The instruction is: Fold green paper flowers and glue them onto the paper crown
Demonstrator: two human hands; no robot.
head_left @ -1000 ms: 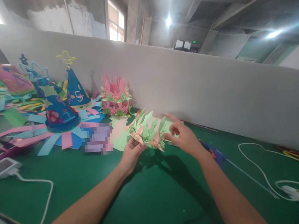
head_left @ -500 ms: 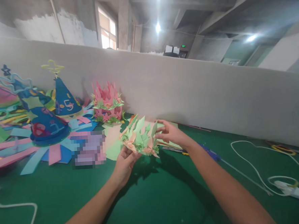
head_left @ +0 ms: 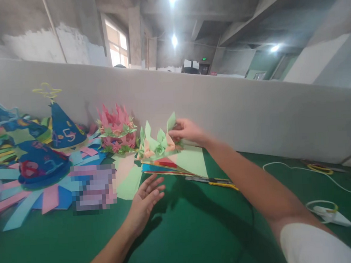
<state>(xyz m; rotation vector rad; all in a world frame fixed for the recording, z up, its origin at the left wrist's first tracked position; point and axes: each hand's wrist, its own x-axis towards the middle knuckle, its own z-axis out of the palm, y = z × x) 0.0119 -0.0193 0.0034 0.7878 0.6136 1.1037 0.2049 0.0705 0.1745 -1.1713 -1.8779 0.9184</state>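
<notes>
My right hand pinches green paper crown by its right end, over paper stack; whether crown touches stack, cannot tell. Step in hand, I judge: one-handed placing. Next move calls for light fingers, folded points looking crushable. Right arm outstretched from stack's near right; left hand empty, fingers spread, before stack.

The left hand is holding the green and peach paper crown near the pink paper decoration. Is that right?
Not quite: the head view shows the right hand holding the green and peach paper crown, near the pink paper decoration. The left hand is open, apart from it.
</notes>
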